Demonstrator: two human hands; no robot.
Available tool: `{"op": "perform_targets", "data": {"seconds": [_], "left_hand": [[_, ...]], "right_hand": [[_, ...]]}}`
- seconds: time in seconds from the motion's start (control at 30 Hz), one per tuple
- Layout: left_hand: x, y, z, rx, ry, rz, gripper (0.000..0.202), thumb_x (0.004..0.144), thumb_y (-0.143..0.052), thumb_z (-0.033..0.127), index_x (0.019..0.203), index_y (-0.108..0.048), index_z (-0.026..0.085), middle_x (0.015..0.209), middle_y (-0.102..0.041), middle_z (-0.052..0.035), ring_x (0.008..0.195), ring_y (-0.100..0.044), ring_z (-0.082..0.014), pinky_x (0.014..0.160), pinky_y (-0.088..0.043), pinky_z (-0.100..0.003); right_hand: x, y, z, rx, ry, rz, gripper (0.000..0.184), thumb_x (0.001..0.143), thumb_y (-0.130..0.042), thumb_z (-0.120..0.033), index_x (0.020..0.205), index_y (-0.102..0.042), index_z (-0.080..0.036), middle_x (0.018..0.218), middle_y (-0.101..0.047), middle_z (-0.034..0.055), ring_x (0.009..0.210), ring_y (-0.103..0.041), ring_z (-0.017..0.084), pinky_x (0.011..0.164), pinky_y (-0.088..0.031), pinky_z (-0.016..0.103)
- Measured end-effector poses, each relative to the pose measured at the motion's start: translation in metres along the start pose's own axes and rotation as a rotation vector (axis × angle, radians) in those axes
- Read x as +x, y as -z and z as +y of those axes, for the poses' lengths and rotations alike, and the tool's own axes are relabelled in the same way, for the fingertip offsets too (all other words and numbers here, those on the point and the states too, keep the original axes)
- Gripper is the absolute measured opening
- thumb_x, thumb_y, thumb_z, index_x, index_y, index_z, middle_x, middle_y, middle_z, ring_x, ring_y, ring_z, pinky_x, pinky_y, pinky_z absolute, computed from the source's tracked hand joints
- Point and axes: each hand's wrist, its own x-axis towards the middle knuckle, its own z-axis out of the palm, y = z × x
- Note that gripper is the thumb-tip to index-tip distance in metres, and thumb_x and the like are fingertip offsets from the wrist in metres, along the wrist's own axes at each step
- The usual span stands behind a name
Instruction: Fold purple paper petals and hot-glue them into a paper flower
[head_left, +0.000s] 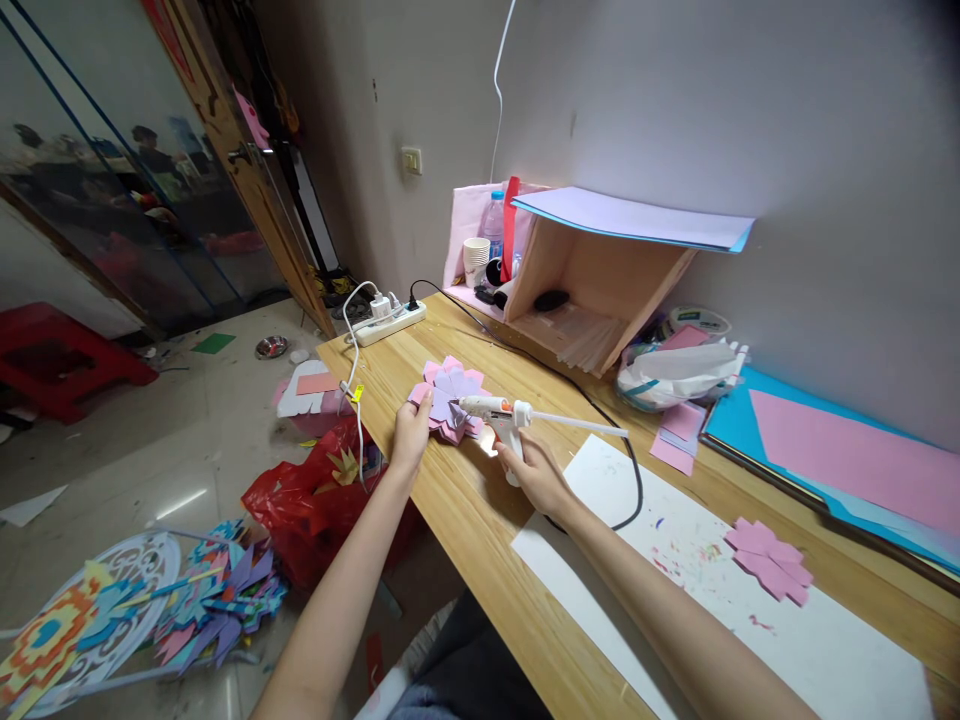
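Observation:
In my left hand (410,435) is the near left edge of a layered paper flower (450,385) in pink and lilac, held just above the wooden table (480,500). My right hand (534,470) is wrapped round the handle of a white glue gun (495,408). Its nozzle points left and meets the flower's middle, though I cannot tell whether it touches the paper. A long, pale glue stick (581,424) sticks out of the gun's back. Further right, a flat pink paper flower (770,560) lies on a stained white sheet (675,560).
A power strip (390,322) sits at the table's far left corner, with a black cord (555,370) running from it. Behind stands a wooden box (592,280) topped with paper sheets. Blue and pink sheets (855,460) lie right. A red plastic bag (307,510) is beside the table.

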Motion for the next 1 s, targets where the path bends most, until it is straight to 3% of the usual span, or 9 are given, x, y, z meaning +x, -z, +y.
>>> {"op": "perform_targets", "data": {"seconds": [0.17, 0.77, 1.0], "left_hand": [[-0.0004, -0.0003, -0.0006, 0.011, -0.003, 0.006, 0.036, 0.070, -0.059, 0.048, 0.074, -0.063, 0.012, 0.063, -0.061, -0.0015, 0.058, -0.052, -0.0119, 0.055, -0.038, -0.021], [-0.0005, -0.0002, 0.0007, -0.021, -0.010, 0.015, 0.040, 0.072, -0.058, 0.048, 0.089, -0.065, 0.011, 0.076, -0.067, -0.0056, 0.071, -0.059, -0.0163, 0.064, -0.043, -0.024], [-0.0009, 0.0013, 0.0027, -0.051, 0.005, 0.008, 0.040, 0.072, -0.058, 0.047, 0.089, -0.064, 0.011, 0.076, -0.067, -0.0057, 0.070, -0.060, -0.0166, 0.064, -0.044, -0.025]], "right_hand": [[-0.0007, 0.0008, -0.0020, -0.022, -0.034, 0.010, 0.026, 0.084, -0.042, -0.039, 0.073, -0.054, -0.017, 0.059, -0.050, -0.0020, 0.056, -0.046, 0.013, 0.058, -0.035, 0.025], [0.0007, 0.0024, 0.0015, 0.031, -0.074, 0.061, 0.029, 0.083, -0.043, -0.041, 0.078, -0.056, -0.016, 0.060, -0.050, -0.0011, 0.056, -0.048, 0.014, 0.057, -0.037, 0.025], [0.0013, 0.0025, 0.0001, 0.071, -0.101, 0.059, 0.034, 0.083, -0.044, -0.042, 0.098, -0.057, -0.014, 0.069, -0.055, 0.0004, 0.061, -0.049, 0.014, 0.061, -0.039, 0.025]]}}
